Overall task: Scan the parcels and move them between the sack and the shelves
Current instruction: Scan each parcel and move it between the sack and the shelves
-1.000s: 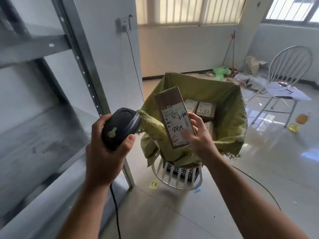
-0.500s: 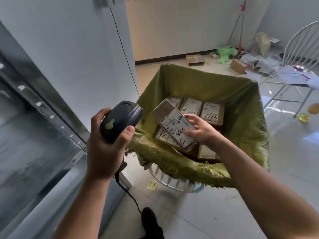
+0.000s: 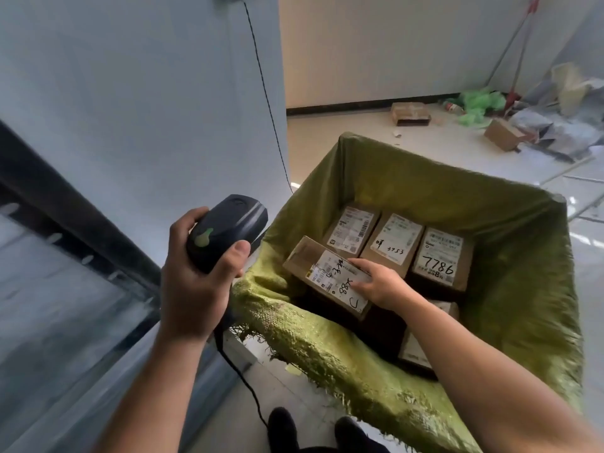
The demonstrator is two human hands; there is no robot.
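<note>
Risks first. The parcel point(image 3: 327, 276) is held at one end only, so the free far-left end could tip, slip out and drop hard on whatever is below, maybe label down. The grip looks shallow: the fingers point(image 3: 358, 266) lie across the top label and the thumb is hidden, so I can't tell how firm it is. The parcel hangs tilted over a dark gap, so letting go here could wedge it crooked against the sack point(image 3: 425, 178) wall instead of flat. The sack's near rim is frayed and sagging, and the right forearm crosses it, so it could drag the cloth inward. The cable point(image 3: 242, 380) drops to the floor by the shoes point(image 3: 282, 429), a snag or trip risk if the person steps toward the shelf point(image 3: 65, 256).

The right hand point(image 3: 380, 284) grasps the parcel at its near-right end, over the handwritten part of the label. Most of the box sticks out up-left of the hand. The parcel is inside the sack, near-left corner, just in front of a row of three boxes point(image 3: 394, 243) at the back; I can't tell whether it touches them. The left hand point(image 3: 192, 282) is clenched round the scanner point(image 3: 228, 230), thumb on its side. The scanner is outside the sack, just beside the left rim, nose toward the sack; whether it's aimed at the label is unclear
</note>
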